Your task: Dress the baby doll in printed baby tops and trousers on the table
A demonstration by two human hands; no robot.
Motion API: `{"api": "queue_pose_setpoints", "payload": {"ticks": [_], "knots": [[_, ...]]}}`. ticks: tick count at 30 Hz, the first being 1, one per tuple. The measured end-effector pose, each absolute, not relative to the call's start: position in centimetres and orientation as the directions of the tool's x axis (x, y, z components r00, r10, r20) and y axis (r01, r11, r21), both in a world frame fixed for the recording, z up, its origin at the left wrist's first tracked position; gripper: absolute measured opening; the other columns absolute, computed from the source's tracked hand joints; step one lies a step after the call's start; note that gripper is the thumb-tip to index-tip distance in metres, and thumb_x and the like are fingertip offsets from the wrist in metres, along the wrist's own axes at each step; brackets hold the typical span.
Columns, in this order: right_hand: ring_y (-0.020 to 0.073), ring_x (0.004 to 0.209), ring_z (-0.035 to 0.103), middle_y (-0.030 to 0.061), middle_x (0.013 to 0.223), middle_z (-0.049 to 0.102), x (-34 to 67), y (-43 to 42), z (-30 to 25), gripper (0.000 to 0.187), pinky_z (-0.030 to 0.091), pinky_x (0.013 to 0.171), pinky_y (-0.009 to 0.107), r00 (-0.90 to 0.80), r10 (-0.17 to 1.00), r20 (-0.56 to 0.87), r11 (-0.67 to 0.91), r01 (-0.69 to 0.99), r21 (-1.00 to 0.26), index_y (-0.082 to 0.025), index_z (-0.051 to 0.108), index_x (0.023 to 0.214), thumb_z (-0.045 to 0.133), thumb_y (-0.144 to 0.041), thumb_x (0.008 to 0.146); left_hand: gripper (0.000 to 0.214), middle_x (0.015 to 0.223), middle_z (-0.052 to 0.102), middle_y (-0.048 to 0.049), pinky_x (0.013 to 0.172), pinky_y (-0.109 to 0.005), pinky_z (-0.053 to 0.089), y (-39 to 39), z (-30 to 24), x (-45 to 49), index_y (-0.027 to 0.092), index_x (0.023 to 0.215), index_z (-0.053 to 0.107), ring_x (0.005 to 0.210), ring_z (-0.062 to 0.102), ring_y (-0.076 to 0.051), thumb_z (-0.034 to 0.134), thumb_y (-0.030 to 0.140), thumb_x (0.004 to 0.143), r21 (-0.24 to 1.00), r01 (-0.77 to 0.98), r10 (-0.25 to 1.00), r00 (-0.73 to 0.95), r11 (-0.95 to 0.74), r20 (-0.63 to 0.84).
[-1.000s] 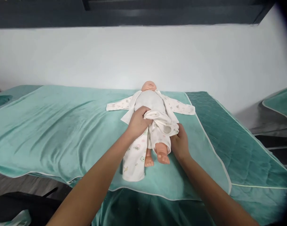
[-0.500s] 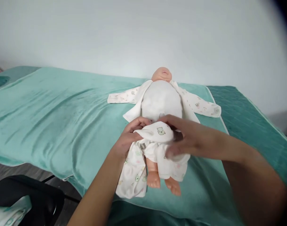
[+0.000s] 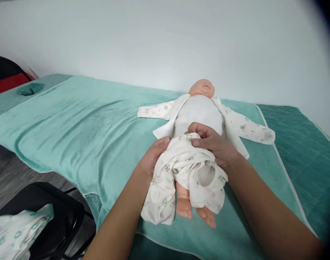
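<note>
A baby doll [image 3: 198, 110] lies on its back on a teal towel [image 3: 80, 122], head toward the wall, bare feet toward me. An open white printed top [image 3: 243, 126] spreads out under its arms. White printed trousers [image 3: 186, 173] are bunched around its hips and legs. My left hand [image 3: 153, 156] grips the trousers' waist at the doll's left side in the picture. My right hand [image 3: 212, 142] pinches the waistband at the doll's belly, fingers curled round the cloth.
A white wall runs close behind the doll. A darker quilted teal cover [image 3: 302, 144] lies at the right. At lower left stands a black chair [image 3: 45, 213] with a patterned cloth [image 3: 16, 233] on it. A face hole [image 3: 29, 89] shows in the towel far left.
My right hand has moved from over the trousers' front up to the waistband at the belly. The trousers sit higher on the doll. The view has shifted left.
</note>
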State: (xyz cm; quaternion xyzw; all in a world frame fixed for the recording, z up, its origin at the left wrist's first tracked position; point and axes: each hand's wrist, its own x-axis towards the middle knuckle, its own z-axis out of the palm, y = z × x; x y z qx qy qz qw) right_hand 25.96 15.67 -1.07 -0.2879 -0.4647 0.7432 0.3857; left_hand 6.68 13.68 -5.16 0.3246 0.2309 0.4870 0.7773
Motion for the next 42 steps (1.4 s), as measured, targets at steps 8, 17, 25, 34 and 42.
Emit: {"api": "queue_pose_setpoints", "payload": {"ticks": [8,17,25,34,42], "knots": [[0.0081,0.06,0.05,-0.0046,0.077,0.056,25.3,15.3,-1.0,0.028,0.039,0.054,0.019,-0.446,0.895,-0.001,-0.17,-0.338,-0.926,-0.022,0.057,0.088,0.08,-0.025,0.073,0.047,0.079,0.066,-0.0006,0.06,-0.023,0.047,13.1,-4.7,6.7,0.016,0.1,0.064,0.064,0.061,-0.013,0.084,0.022,0.059,0.696,-0.677,0.917,0.394,0.24,0.067],[0.0178,0.078,0.059,0.0024,0.087,0.068,25.5,14.4,0.8,0.032,0.044,0.067,0.027,-0.686,0.705,-0.177,-0.042,0.209,-0.977,-0.018,0.07,0.092,0.071,-0.048,0.08,0.026,0.065,0.056,0.0066,0.056,-0.021,0.042,12.9,-4.5,6.8,0.022,0.085,0.054,0.054,0.051,-0.008,0.076,0.025,0.071,0.731,-0.646,0.95,0.313,0.22,-0.008],[0.0163,0.071,0.061,0.0025,0.082,0.069,25.8,14.8,-0.5,0.028,0.045,0.065,0.027,-0.569,0.808,-0.155,-0.243,-0.082,-0.967,-0.017,0.071,0.102,0.071,-0.023,0.074,0.033,0.08,0.066,0.0023,0.065,-0.023,0.049,13.4,-4.7,7.3,0.018,0.092,0.06,0.068,0.062,-0.012,0.081,0.031,0.069,0.793,-0.579,0.961,0.274,0.187,-0.027],[0.0163,0.068,0.06,0.0004,0.074,0.066,24.8,15.3,-1.2,0.024,0.046,0.064,0.027,-0.386,0.911,-0.147,-0.295,-0.359,-0.886,-0.018,0.065,0.089,0.072,-0.033,0.071,0.062,0.094,0.073,-0.0099,0.071,-0.029,0.052,12.5,-4.3,7.7,0.014,0.117,0.065,0.083,0.069,-0.024,0.08,0.049,0.068,0.871,-0.464,0.946,0.323,0.16,-0.001],[0.0165,0.071,0.061,0.0,0.078,0.068,24.9,14.6,-0.8,0.032,0.046,0.065,0.027,-0.449,0.884,-0.128,-0.26,-0.247,-0.934,-0.019,0.065,0.091,0.077,-0.041,0.071,0.055,0.092,0.074,-0.0094,0.07,-0.029,0.053,10.6,-4.2,7.5,0.012,0.112,0.068,0.079,0.069,-0.022,0.086,0.02,0.06,0.897,-0.396,0.949,0.307,0.198,-0.075]]}}
